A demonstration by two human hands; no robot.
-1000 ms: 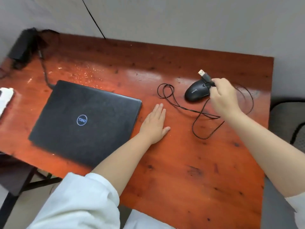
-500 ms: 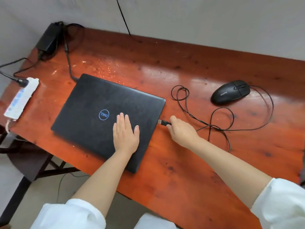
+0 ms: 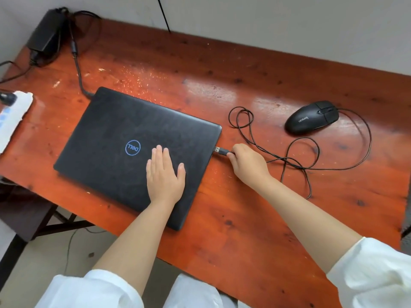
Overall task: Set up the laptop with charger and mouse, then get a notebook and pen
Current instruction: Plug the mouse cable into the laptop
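Observation:
A closed black laptop (image 3: 115, 138) lies on the red-brown wooden table (image 3: 244, 218). My left hand (image 3: 165, 174) rests flat on its lid, fingers apart. My right hand (image 3: 249, 163) pinches the mouse's USB plug (image 3: 220, 150), whose metal tip is right at the laptop's right edge. The black wired mouse (image 3: 311, 117) sits to the right, its cable (image 3: 295, 161) looping loosely over the table. The charger brick (image 3: 46, 36) lies at the back left corner; its cord (image 3: 77, 67) runs to the laptop's back left corner.
A white power strip (image 3: 13, 116) lies at the table's left edge with a black plug in it. A grey wall stands behind the table. Black table legs and floor show at the lower left.
My right hand carried the USB plug from beside the mouse to the laptop's right edge. My left hand moved from the table onto the lid.

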